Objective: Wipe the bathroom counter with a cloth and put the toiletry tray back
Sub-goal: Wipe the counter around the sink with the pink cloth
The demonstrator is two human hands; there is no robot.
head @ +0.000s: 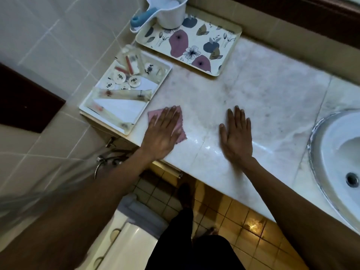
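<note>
A pink cloth lies flat on the marble counter near its front left corner. My left hand presses down on the cloth with the fingers spread over it. My right hand rests palm down on the bare counter to the right, holding nothing. A white toiletry tray with small bottles, round caps and clear packets sits at the counter's left end, just left of the cloth. A wet sheen shows between my hands.
A floral tray stands at the back of the counter with a white jug on its far corner. A white sink basin is set in the counter at the right. Below are tiled floor, a hose and my legs.
</note>
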